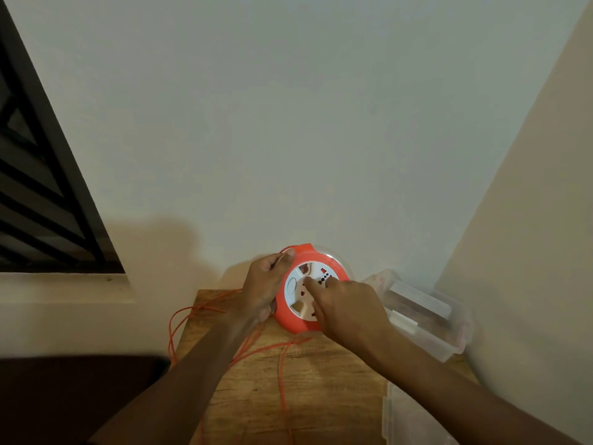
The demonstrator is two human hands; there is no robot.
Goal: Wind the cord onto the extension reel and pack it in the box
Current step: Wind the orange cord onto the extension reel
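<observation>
An orange extension reel [290,313] with a white socket face is held tilted above the far end of a wooden table [324,380]. My left hand [264,284] grips the reel's left rim, thumb on the top edge. My right hand [345,308] has its index finger pressed on the white face, the other fingers curled. The thin orange cord [282,370] trails loose from the reel across the table and hangs in loops off the left edge. A clear plastic box [426,313] stands open at the right, against the wall corner.
A clear plastic lid [414,419] lies at the table's near right. Walls close in behind and to the right. A window with dark bars [41,194] is at the left, and a dark surface [70,399] lies left of the table.
</observation>
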